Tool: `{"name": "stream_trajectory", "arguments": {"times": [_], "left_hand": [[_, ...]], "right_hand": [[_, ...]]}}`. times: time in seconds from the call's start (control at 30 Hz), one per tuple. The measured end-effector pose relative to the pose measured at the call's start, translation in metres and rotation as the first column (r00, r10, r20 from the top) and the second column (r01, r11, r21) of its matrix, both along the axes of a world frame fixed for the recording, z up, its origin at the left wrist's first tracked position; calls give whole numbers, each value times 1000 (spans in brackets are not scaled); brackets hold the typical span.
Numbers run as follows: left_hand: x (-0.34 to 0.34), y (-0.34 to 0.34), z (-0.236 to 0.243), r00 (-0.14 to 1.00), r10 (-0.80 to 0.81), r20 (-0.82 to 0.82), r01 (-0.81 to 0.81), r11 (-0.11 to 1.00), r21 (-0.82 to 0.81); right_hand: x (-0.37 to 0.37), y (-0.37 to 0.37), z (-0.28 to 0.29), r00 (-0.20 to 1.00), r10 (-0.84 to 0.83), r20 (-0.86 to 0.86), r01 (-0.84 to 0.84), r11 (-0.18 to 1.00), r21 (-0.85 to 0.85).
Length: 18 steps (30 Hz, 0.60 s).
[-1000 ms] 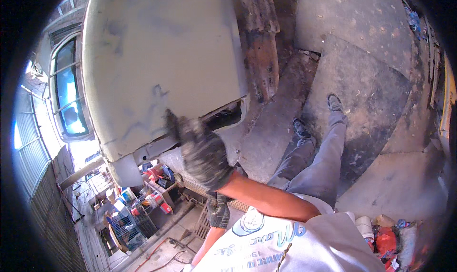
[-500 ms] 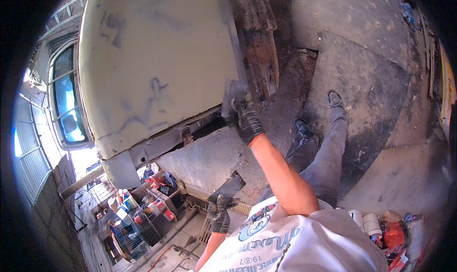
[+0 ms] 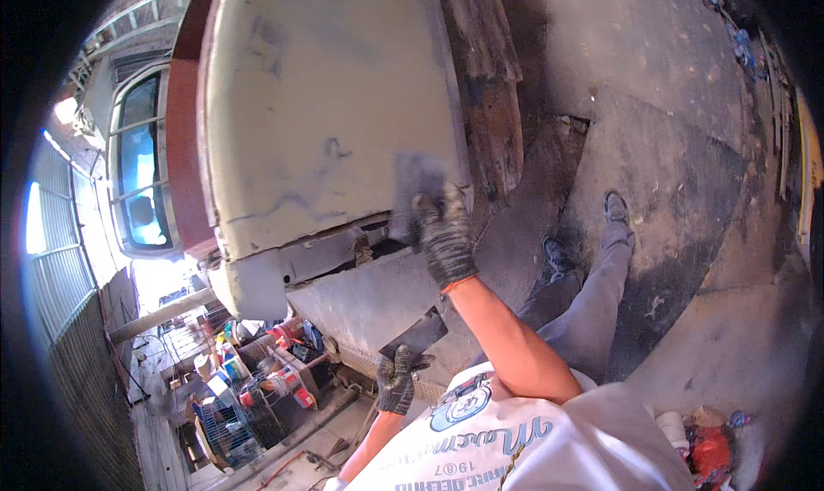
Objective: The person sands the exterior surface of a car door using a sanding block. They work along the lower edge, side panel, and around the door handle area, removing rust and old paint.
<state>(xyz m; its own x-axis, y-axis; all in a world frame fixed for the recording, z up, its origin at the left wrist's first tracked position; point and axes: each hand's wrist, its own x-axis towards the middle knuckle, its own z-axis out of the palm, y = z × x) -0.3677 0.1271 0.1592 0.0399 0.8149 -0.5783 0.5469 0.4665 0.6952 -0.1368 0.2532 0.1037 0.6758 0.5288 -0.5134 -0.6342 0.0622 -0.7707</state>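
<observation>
My right hand (image 3: 445, 240), in a dark striped work glove, holds a dark grey sheet (image 3: 419, 175) that looks like sandpaper. The sheet lies over the lower right corner of a pale cream vehicle panel (image 3: 343, 87) marked with grey smudges; motion blurs its outline. Lower down, my gloved left hand (image 3: 396, 381) grips a second dark rectangular sheet (image 3: 414, 331) by its lower edge, away from the panel. Under the panel's bottom edge runs an open gap (image 3: 365, 246) with a brownish, rusty-looking piece in it.
A worn wooden plank (image 3: 493, 122) stands beside the panel. At left are a barred vehicle window (image 3: 142, 165) and a corrugated wall (image 3: 60, 259). Cluttered containers and a wire basket (image 3: 232, 427) lie at lower left. My shoes (image 3: 614, 206) stand on dark floor sheets.
The view has shifted, so the panel sits farther right and a red strip shows along its left side. My right hand's sheet has moved leftward over the panel corner. My left hand keeps its sheet.
</observation>
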Motion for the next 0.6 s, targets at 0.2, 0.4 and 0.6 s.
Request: {"name": "stream_trajectory", "arguments": {"times": [0.2,0.4,0.6], "left_hand": [[5,4,-2,999,-8,43,6,999,46],[7,3,-8,998,6,70,-8,1000,30],[13,1,-9,995,-5,96,-1,998,64]], "right_hand": [[0,0,16,946,107,305,-95,994,-53],[-1,3,37,879,109,465,-73,993,-94],[-10,-1,38,987,57,153,-61,998,22]]}}
